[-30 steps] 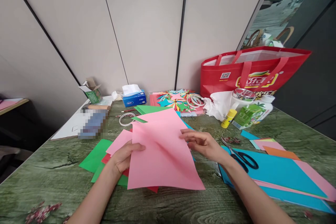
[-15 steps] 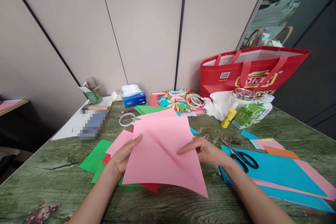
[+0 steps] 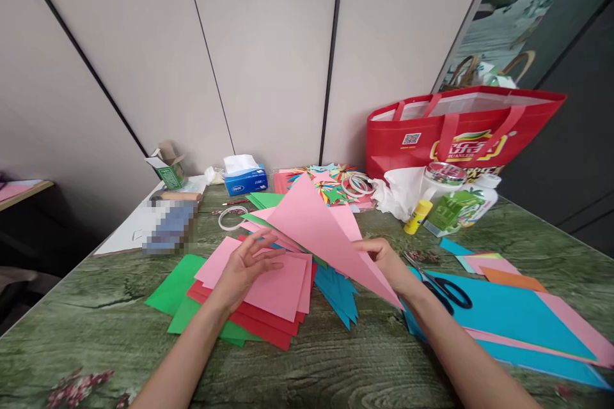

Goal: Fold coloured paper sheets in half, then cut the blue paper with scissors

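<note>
Tilted in the air at the middle, a pink sheet of paper [image 3: 319,223] is pinched at its right side by my right hand [image 3: 384,262]. My left hand [image 3: 247,268] has its fingers apart and holds nothing; it hovers over or touches a stack of pink paper squares [image 3: 283,284], I cannot tell which. Red squares [image 3: 261,326] and green squares [image 3: 175,284] stick out beneath that stack. Beside it lie pointed blue paper pieces [image 3: 338,294], partly hidden by the raised sheet. Behind the sheet are more folded pink and green papers [image 3: 263,200].
At right, black-handled scissors [image 3: 446,291] rest on large blue paper [image 3: 518,313]. A yellow glue stick [image 3: 417,216], a white mug [image 3: 439,185] and a red bag [image 3: 412,147] stand behind. Farther back are a tissue pack [image 3: 244,180], tape rolls [image 3: 233,218] and colourful paper stars [image 3: 330,188].
My left hand has let go of the pink sheet and opened. The sheet has turned and tilted in my right hand, uncovering the paper stack and the blue pieces.
</note>
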The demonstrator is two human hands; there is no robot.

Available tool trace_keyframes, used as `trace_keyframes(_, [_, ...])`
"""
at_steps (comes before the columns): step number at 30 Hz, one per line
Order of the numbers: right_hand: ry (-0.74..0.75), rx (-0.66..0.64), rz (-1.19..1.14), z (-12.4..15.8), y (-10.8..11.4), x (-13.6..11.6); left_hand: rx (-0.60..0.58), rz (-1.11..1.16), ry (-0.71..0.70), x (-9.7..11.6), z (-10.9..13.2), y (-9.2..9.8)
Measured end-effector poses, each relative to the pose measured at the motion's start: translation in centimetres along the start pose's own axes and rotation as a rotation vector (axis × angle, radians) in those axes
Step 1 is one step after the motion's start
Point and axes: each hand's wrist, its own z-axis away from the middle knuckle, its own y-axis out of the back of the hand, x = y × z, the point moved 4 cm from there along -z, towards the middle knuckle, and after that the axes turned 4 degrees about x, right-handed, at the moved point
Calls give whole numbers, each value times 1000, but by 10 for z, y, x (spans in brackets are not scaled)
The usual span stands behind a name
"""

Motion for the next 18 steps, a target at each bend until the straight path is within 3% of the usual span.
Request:
trace_keyframes(3, [53,-98,21,0,-5,2,112,-100,-76,4,0,2])
trace_keyframes(7, [113,-213,125,3,-16,1,79,-233,-22,0,-2,4])
trace_keyframes(10, [167,-241,219,5,-20,-5,65,-274,40,-8,-2,5])
trace_keyframes(15, [152,-253,221,5,-21,-9,77,-326,-65,-1,1,3])
trace_keyframes(18, [118,-207,203,4,-17,-6,73,-272,50,0,2,2])
